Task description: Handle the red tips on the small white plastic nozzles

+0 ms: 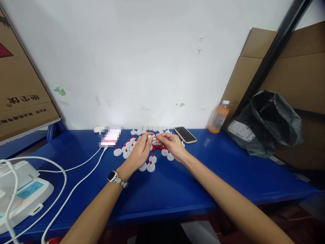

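My left hand (141, 149) is closed around a white round nozzle cap (151, 135), held just above the table. Close beside it, my right hand (172, 144) pinches a small red tip cap (156, 137) against or near the nozzle; whether they touch is too small to tell. Below the hands lies a pile of loose red tip caps (159, 148). White nozzle caps with red tips stand about my left hand, such as one nozzle cap (151, 167) in front. Several white caps without visible red tips (133, 132) stand along the wall.
A blue table (182, 189) runs along the wall. A black phone (186, 134), an orange drink bottle (219, 117) and a dark plastic bag (261, 125) lie right. On the left are a charging phone (111, 136), white cables (76, 185), a white device (27, 193) and a cardboard box (22, 78).
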`<state>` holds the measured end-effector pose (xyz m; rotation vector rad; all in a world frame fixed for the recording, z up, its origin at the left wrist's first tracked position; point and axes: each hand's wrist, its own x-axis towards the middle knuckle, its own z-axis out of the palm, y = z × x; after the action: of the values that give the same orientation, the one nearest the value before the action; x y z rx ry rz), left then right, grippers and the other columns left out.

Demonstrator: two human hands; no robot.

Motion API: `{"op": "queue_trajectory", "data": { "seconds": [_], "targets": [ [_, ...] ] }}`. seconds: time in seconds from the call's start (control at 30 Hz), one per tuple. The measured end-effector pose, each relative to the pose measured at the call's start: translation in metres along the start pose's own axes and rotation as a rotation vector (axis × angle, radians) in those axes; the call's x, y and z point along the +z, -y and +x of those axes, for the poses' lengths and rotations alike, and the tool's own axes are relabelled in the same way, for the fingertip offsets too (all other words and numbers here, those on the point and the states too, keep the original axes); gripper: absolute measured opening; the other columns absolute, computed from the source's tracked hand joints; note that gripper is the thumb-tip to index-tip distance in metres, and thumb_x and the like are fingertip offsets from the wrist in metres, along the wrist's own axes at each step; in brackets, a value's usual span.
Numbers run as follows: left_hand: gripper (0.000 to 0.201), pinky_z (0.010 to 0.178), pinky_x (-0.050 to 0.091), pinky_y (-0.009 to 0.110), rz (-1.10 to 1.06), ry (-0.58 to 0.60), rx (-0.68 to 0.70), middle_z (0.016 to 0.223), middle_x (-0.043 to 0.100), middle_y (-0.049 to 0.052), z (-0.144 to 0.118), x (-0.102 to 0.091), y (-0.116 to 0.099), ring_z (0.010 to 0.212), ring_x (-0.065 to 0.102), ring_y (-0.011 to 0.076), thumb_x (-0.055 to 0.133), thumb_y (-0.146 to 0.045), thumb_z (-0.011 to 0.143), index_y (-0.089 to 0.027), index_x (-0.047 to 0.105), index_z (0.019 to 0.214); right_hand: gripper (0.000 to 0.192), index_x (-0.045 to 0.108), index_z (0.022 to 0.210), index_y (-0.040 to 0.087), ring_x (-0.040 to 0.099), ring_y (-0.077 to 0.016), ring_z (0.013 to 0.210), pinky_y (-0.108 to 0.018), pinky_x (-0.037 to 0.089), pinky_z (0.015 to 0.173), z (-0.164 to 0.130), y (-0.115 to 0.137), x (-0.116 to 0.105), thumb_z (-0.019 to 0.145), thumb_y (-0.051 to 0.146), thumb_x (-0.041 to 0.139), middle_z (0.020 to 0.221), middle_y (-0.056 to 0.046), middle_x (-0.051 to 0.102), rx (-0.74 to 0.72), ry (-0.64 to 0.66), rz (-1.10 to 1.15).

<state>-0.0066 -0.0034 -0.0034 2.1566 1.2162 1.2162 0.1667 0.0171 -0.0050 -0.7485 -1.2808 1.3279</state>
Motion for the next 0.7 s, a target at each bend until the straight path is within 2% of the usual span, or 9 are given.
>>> {"op": "queue_trajectory", "data": {
  "seconds": [0.23, 0.43, 0.6, 0.7],
  "targets": [
    [0.035, 0.087, 0.044, 0.033, -0.163, -0.03, -0.036, 0.109, 0.062, 0.006, -0.002, 0.009, -0.008, 0.097, 0.058, 0.0187, 0.03, -0.046, 0.104, -0.021, 0.048, 0.119, 0.033, 0.068, 0.078, 0.017, 0.057, -0.0103, 0.064, -0.024, 0.044, 0.065, -0.003, 0.001, 0.01, 0.066, 0.041, 0.086, 0.07, 0.0, 0.069, -0.002, -0.019, 0.197],
    [0.034, 0.068, 0.041, 0.028, -0.324, -0.132, -0.028, 0.086, 0.058, 0.001, 0.001, 0.019, -0.014, 0.071, 0.051, 0.0135, 0.033, -0.048, 0.103, -0.021, 0.05, 0.114, 0.031, 0.063, 0.069, 0.019, 0.053, -0.01, 0.063, -0.025, 0.042, 0.064, -0.001, 0.006, 0.019, 0.066, 0.039, 0.087, 0.065, 0.002, 0.064, -0.11, -0.034, 0.246],
    [0.036, 0.078, 0.045, 0.029, -0.323, -0.139, 0.013, 0.094, 0.061, 0.003, 0.004, 0.013, -0.015, 0.084, 0.057, 0.0156, 0.033, -0.049, 0.103, -0.02, 0.052, 0.115, 0.032, 0.061, 0.07, 0.019, 0.056, -0.0113, 0.065, -0.026, 0.044, 0.067, -0.002, 0.013, 0.025, 0.068, 0.04, 0.085, 0.066, 0.001, 0.065, -0.137, -0.003, 0.194],
    [0.045, 0.089, 0.046, 0.033, -0.275, -0.075, -0.011, 0.109, 0.062, 0.006, 0.007, 0.006, -0.013, 0.1, 0.058, 0.0186, 0.03, -0.051, 0.103, -0.022, 0.048, 0.132, 0.032, 0.06, 0.074, 0.02, 0.058, -0.0131, 0.066, -0.028, 0.046, 0.068, 0.006, 0.022, 0.016, 0.072, 0.044, 0.08, 0.066, 0.001, 0.065, -0.195, 0.023, 0.016]
  ]
}}
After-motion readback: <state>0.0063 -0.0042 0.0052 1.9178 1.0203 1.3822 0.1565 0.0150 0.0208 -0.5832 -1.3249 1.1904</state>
